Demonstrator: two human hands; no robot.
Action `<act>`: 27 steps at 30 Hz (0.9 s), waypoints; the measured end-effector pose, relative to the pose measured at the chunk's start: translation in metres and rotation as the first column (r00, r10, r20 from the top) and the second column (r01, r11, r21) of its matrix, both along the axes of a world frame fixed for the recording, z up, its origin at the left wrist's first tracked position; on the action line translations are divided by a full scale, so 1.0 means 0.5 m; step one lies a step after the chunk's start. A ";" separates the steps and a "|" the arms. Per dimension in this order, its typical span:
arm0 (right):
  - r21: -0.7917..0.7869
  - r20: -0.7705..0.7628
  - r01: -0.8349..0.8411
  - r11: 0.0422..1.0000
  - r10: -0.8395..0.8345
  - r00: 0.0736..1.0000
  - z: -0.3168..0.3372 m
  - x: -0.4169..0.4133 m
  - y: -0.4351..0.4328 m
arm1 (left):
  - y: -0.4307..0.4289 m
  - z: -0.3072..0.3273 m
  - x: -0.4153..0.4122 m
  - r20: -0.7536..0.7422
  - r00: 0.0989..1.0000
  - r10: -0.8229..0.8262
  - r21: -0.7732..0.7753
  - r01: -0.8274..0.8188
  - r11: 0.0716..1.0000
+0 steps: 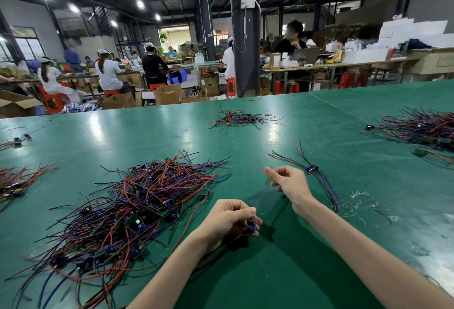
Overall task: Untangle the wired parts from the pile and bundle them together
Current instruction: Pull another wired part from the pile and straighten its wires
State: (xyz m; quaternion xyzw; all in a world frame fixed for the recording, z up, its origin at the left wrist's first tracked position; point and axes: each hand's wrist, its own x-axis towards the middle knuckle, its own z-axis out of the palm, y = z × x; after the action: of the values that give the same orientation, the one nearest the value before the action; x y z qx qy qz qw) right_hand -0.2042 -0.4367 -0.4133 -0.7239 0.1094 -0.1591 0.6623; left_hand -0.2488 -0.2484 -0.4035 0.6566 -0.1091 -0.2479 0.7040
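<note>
Blue wired part (251, 225) in left hand's (228, 220) curled grip, its wire (262, 193) in raised right hand's (291, 183) pinch.

Red, blue, black pile (137, 208); green table (319, 122).

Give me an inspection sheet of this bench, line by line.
Surface: green table, glossy, scuffed at right.
Job's things: tangled pile at left; one part in hand; small bundle lying right of the hands.
Clutter: scraps at right; far pile; right pile.
Grips: left hand holds the part; right hand pinches its wire.
Cables: red, blue and black wires in every pile; the held wire is blurred.
Surroundings: workers, cartons, red stools beyond the table.
</note>
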 end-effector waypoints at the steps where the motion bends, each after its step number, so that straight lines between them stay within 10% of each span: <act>1: 0.081 -0.041 -0.062 0.995 0.065 0.997 0.003 -0.006 -0.001 | -0.001 -0.002 -0.001 0.000 1.000 0.016 -0.017 -0.016 1.000; 11: 0.227 -0.111 -0.535 0.813 0.568 0.816 0.013 -0.070 0.059 | -0.003 -0.015 0.000 0.061 0.992 0.106 -0.015 -0.106 0.994; 27: 0.089 0.000 -0.069 0.994 0.069 0.998 -0.003 -0.004 -0.001 | -0.012 -0.007 -0.004 0.041 0.998 0.046 -0.009 -0.046 0.999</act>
State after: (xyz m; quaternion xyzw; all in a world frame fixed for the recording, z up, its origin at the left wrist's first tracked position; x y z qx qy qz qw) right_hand -0.2062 -0.4372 -0.4147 -0.6973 0.0922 -0.1299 0.6989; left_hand -0.2509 -0.2543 -0.4069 0.6609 -0.1096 -0.2175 0.7098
